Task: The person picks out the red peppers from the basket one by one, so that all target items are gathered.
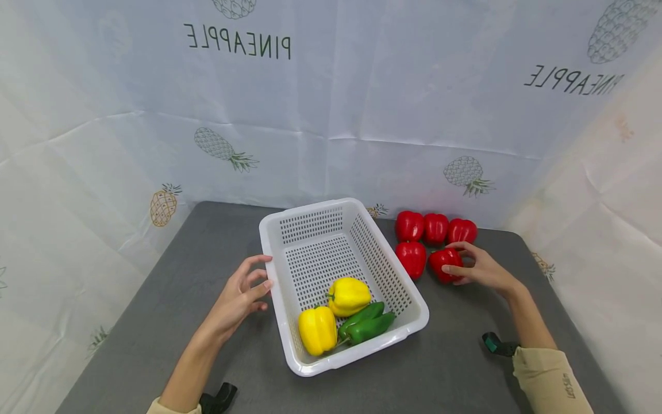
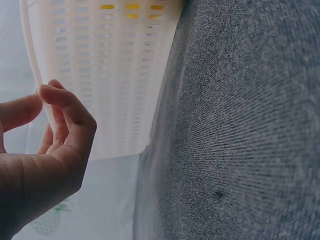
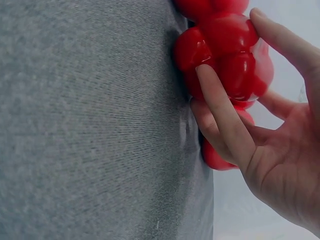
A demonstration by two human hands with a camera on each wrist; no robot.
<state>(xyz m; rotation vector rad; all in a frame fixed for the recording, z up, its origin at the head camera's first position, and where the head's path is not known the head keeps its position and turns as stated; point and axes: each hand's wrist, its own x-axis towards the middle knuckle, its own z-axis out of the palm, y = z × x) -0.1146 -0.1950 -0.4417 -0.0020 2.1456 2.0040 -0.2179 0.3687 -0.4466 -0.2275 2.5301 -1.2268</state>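
Note:
In the head view a white perforated plastic basket stands angled on the table. Two yellow bell peppers and long green peppers lie at its near end. My left hand is at the basket's left rim, fingers bent; the left wrist view shows thumb and fingertips meeting at the rim. To the basket's right, my right hand holds a red bell pepper with thumb and fingers around its sides. The right wrist view shows the fingers spread about that pepper, low by the table.
Several other red bell peppers sit close together behind and left of the held one, near the basket's right wall. A pineapple-printed cloth hangs behind the dark grey table and along both sides.

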